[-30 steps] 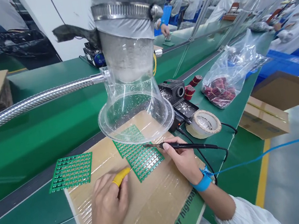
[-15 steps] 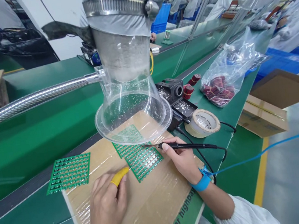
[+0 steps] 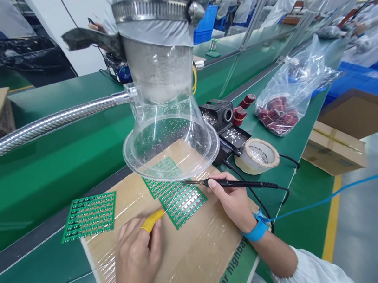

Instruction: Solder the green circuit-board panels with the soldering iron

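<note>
My right hand (image 3: 231, 199) grips a soldering iron (image 3: 239, 183) with a black handle, its tip over the upper part of a green circuit board panel (image 3: 188, 205). In my left hand (image 3: 139, 248) a thin solder wire (image 3: 172, 199) is pinched between thumb and forefinger, the forefinger wearing a yellow finger cot (image 3: 152, 221). The wire's far end reaches the iron's tip; whether they touch I cannot tell. The panel lies on a film-wrapped cardboard sheet (image 3: 178, 265). A second green panel (image 3: 92, 214) rests at the sheet's left edge. A blue wrist strap (image 3: 256, 228) circles my right wrist.
A clear fume hood (image 3: 172, 148) hangs over the panel's far end, held by a flexible metal arm (image 3: 46, 123). To the right stand a soldering iron stand (image 3: 221, 118), a tape roll (image 3: 257, 156) holding solder bits, and a bag of red wire bundles (image 3: 278, 112). Co-workers sit beyond.
The view has shifted slightly, moving the scene a little to the right. Iron and solder wire remain at nearly the same spot on the panel. A co-worker's hand now shows behind the hood.
</note>
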Available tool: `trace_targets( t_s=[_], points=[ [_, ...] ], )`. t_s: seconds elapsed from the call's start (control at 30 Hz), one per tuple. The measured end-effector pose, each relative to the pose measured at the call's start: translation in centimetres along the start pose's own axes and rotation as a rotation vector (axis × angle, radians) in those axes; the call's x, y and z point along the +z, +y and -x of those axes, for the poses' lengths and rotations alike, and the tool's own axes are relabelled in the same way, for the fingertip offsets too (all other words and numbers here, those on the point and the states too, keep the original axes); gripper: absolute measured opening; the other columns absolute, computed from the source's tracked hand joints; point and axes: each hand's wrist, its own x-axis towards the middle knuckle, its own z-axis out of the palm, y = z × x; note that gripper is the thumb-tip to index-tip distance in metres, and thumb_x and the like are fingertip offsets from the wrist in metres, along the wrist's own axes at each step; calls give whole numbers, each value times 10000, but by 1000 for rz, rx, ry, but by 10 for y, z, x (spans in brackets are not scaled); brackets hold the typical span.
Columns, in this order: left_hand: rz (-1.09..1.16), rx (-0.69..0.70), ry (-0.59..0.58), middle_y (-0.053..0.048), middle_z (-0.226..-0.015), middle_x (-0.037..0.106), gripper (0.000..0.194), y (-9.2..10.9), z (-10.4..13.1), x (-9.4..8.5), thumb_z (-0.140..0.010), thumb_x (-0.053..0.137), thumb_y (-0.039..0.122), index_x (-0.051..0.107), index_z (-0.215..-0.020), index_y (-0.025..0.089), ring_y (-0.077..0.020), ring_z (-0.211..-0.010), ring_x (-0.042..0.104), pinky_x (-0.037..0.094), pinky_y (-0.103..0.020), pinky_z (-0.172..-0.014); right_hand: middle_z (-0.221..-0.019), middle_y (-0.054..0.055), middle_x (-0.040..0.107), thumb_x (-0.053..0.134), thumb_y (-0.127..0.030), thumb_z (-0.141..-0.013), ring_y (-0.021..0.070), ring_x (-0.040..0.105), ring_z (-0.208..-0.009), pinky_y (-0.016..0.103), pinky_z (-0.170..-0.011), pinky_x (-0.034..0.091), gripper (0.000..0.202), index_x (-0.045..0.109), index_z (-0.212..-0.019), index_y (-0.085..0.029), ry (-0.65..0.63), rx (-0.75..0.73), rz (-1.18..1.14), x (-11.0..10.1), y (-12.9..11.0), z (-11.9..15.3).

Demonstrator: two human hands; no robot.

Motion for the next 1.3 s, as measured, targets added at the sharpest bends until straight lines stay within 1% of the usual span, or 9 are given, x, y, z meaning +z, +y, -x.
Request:
trace_targets(
  t_s=[0.17,0.27,0.4,0.5,0.57,0.73,1.03,1.17,1.3],
  points=[
    [29,-29,4,-59,-986,727,83,-2,4,-4,-971,579,188,591,-894,214,-208,-914,659,481,-362,-795,-794,40,728,738,-422,-882,221,690,-730,329,-684,573,206,718,-895,-217,-32,-9,-2,1,-1,0],
    [30,-62,20,-65,-1013,720,23,-4,7,-8,-971,597,202,614,-960,212,-203,-922,653,483,-361,-802,-801,40,735,746,-432,-887,221,705,-729,330,-684,582,215,718,-910,-220,-21,2,-24,1,-1,1],
    [36,-63,17,-58,-980,711,46,-4,9,-9,-971,612,209,637,-1010,209,-198,-914,640,475,-355,-794,-852,49,756,755,-470,-893,233,731,-744,365,-713,604,258,722,-966,-225,-33,3,-62,-1,2,4],
    [32,-62,-22,-40,-933,706,81,-4,9,-7,-980,600,208,650,-1043,214,-197,-893,631,464,-362,-799,-890,66,769,766,-469,-891,254,737,-804,393,-752,600,260,745,-973,-224,-84,-28,2,-1,6,4],
    [27,-60,-31,-31,-908,702,94,-4,8,-6,-981,599,211,654,-1058,215,-195,-877,625,457,-363,-796,-897,74,773,762,-469,-896,263,736,-827,393,-741,596,261,751,-983,-223,-103,-29,34,-1,8,4],
    [6,-25,-5,-19,-848,689,47,0,2,-6,-972,604,193,649,-975,205,-184,-821,609,439,-350,-752,-884,71,771,750,-468,-901,270,734,-843,387,-728,585,248,752,-962,-228,-109,-38,68,0,7,3],
    [-63,3,21,-26,-795,679,160,6,-8,-3,-982,583,210,628,-829,199,-189,-770,604,426,-346,-720,-899,66,771,742,-445,-906,269,731,-856,387,-743,581,221,744,-959,-230,-124,-40,95,0,5,3],
    [-30,-6,42,-34,-812,675,165,4,-6,-2,-968,601,196,595,-803,198,-187,-773,599,431,-338,-712,-912,69,773,738,-454,-915,267,732,-854,399,-762,584,234,743,-986,-231,-109,-30,57,-1,7,5],
    [-12,-22,38,-33,-845,697,127,4,-5,-3,-970,593,194,626,-847,205,-190,-796,618,444,-339,-727,-902,68,769,738,-454,-914,266,726,-848,402,-768,581,229,744,-973,-233,-115,-35,70,-2,5,5]
  ],
)
